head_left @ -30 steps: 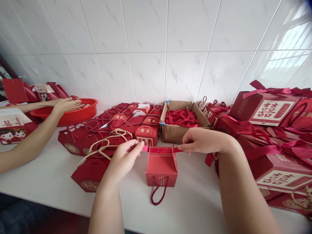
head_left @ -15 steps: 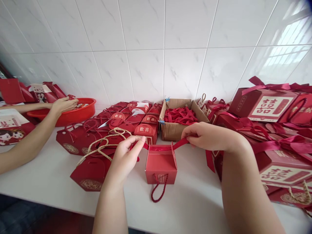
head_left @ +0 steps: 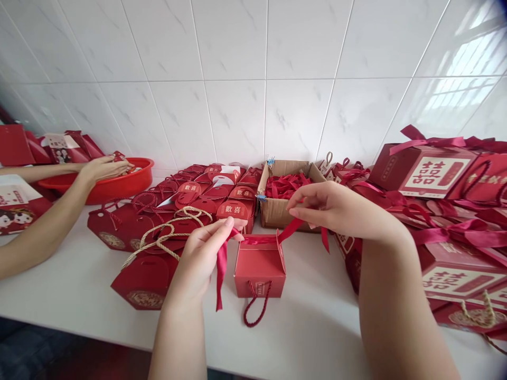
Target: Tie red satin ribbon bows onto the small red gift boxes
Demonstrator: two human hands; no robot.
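A small red gift box (head_left: 260, 269) stands on the white table, with a dark red cord loop (head_left: 256, 312) hanging from its front. Through its top runs a red ribbon (head_left: 222, 272). At the box's upper left, my left hand (head_left: 204, 253) pinches one side of the ribbon, and a loose end hangs below the fingers. My right hand (head_left: 327, 208), above and right of the box, grips the other side between thumb and fingers; its tail dangles beneath the hand.
Behind stands a cardboard box (head_left: 273, 212) of red ribbons. Folded red boxes (head_left: 144, 279) lie left, and ribboned boxes (head_left: 435, 174) are piled right. Far left, another person's hands (head_left: 101, 169) reach over a red basin (head_left: 119, 184).
My right hand has moved slightly up and left with its ribbon side. The ribbon's left end now hangs down in view below my left hand.
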